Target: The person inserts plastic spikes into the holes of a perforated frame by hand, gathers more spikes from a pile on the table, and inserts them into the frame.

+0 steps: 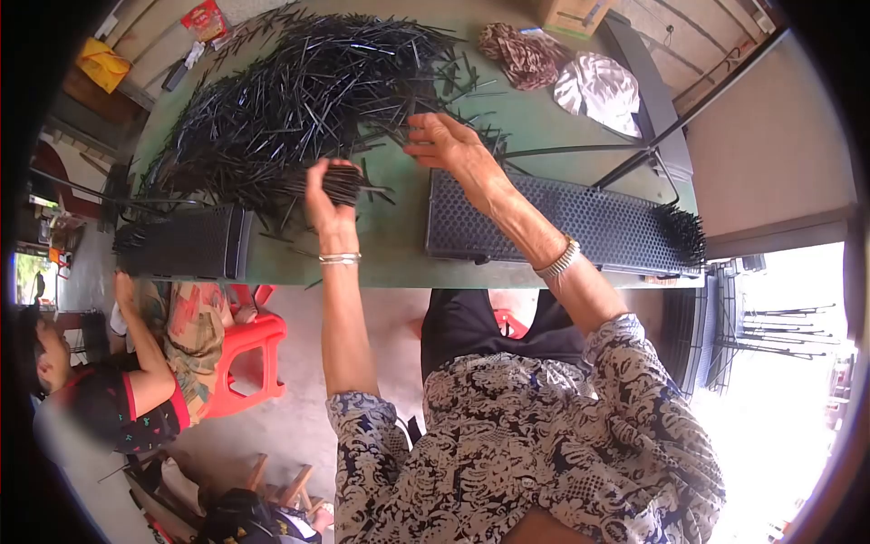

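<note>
A bundle of thin black sticks (343,184) lies in my left hand (322,201), whose fingers are wrapped round it over the near edge of a big pile. That pile of loose black sticks (290,86) covers much of the green table (385,245). My right hand (446,145) is held above the table at the pile's right side, fingers stretched out and apart, with nothing visible in it. Beneath my right forearm sits a long dark rack (580,218) full of small holes. Upright black sticks (681,234) crowd its right end.
Another holed rack (186,243) stands at the table's left, near a seated person (118,390). Crumpled brown cloth (521,56) and a white patterned cloth (598,91) lie at the back right. Black metal bars (648,150) cross above the right side. A red stool (249,354) stands below.
</note>
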A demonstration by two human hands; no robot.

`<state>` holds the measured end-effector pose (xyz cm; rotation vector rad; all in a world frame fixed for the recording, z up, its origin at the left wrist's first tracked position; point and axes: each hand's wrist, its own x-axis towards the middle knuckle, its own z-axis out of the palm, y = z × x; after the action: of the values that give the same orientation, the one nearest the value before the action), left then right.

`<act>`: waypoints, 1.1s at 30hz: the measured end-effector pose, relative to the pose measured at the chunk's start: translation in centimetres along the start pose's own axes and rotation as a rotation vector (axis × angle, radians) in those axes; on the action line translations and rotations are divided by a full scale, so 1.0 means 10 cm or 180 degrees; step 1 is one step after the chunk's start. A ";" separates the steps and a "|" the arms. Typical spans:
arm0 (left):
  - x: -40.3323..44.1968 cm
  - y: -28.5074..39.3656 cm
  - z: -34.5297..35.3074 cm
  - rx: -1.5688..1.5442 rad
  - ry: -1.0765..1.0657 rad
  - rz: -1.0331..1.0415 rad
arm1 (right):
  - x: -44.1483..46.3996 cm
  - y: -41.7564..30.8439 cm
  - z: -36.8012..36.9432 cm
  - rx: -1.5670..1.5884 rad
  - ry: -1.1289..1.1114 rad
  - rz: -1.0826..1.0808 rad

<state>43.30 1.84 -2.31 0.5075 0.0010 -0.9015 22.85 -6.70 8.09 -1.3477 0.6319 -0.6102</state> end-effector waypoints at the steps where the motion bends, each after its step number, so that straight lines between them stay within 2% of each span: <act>1: 0.02 0.07 0.09 -0.0160 -0.0097 -0.0086 | -0.02 0.02 -0.02 0.0121 0.0115 -0.0025; 2: 0.03 0.11 0.18 -0.0318 -0.0191 -0.0176 | -0.06 0.03 -0.01 0.0141 0.0133 -0.0033; 5: -0.01 -0.01 0.48 -0.0637 -0.0470 -0.0377 | -0.14 0.10 0.10 0.0569 0.0783 -0.0242; 8: -0.09 -0.24 0.71 -0.0781 -0.0696 -0.0601 | -0.15 0.14 0.15 0.0979 0.0930 -0.0176; 11: -0.34 -0.54 0.98 -0.0161 -0.0466 -0.0217 | -0.18 0.11 0.25 0.1129 0.1106 -0.0354; 12: -0.45 -0.64 1.04 0.0155 -0.0400 -0.0176 | -0.17 0.13 0.26 0.1094 0.1124 -0.0426; 15: -0.73 -0.86 1.19 0.0119 -0.0267 -0.0526 | -0.28 0.10 0.26 0.1088 0.1158 -0.0437; 16: -0.81 -0.88 1.22 0.0146 -0.0175 -0.0689 | -0.32 0.13 0.22 0.0837 0.1155 -0.0478; 18: -0.90 -0.99 1.28 0.0077 -0.0282 -0.0595 | -0.50 0.05 0.09 0.0436 0.1249 -0.0464; 19: -0.88 -1.01 1.24 0.0210 -0.0153 -0.0770 | -0.62 0.01 -0.04 0.0350 0.1042 -0.0310; 21: -0.96 -1.16 1.21 0.0419 -0.0460 -0.0863 | -0.79 -0.02 -0.37 0.0543 0.0885 0.0046; 23: -1.18 -1.33 1.27 0.0819 -0.0803 -0.1255 | -0.91 -0.05 -0.70 0.0862 0.0913 -0.0142; 24: -1.27 -1.45 1.26 0.1029 -0.1015 -0.1587 | -0.99 -0.04 -0.96 0.0477 0.0653 -0.0266; 26: -1.52 -1.71 1.35 0.1273 -0.1458 -0.1744 | -1.23 -0.20 -1.29 -0.0018 0.0513 -0.0089; 27: -1.63 -1.84 1.38 0.1318 -0.1586 -0.1881 | -1.37 -0.30 -1.43 -0.0088 0.0343 0.0086; 28: -1.72 -1.97 1.40 0.1295 -0.1580 -0.2101 | -1.49 -0.38 -1.59 -0.0587 0.0310 0.0359; 30: -1.89 -2.17 1.43 0.1421 -0.1806 -0.2346 | -1.68 -0.27 -1.81 -0.0898 0.0943 0.0230; 31: -2.00 -2.26 1.45 0.1463 -0.1812 -0.2384 | -1.83 -0.36 -1.88 -0.0735 0.1073 0.0432; 33: -2.16 -2.36 1.49 0.1757 -0.1730 -0.2894 | -1.94 -0.24 -2.21 -0.0522 0.0842 0.0528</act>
<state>8.94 -0.37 5.42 0.7738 -0.5636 -1.9362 -6.58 -8.10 9.18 -1.3604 1.0166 -0.6167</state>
